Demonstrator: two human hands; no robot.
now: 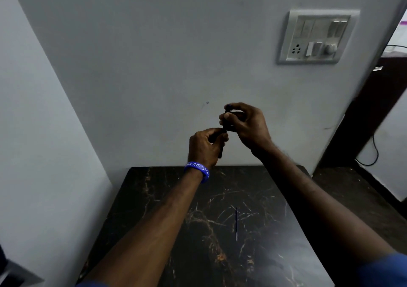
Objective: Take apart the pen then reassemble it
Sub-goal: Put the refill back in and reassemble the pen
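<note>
I hold a dark pen barrel [222,142] nearly upright in the air, above the far edge of the table. My left hand [204,148] grips its lower part, the bottom end sticking out below my fingers. My right hand [244,123] pinches the upper part between thumb and fingers; whether that is a separate cap piece is too dark to tell. A thin blue refill [236,223] with a pale tip lies loose on the dark marble table [154,198], near the middle, pointing towards me.
A pale wall stands right behind the table, with a switch and socket panel [317,36] at upper right. A second wall closes the left side. To the right are a dark door frame and a black cable [374,152] on the floor.
</note>
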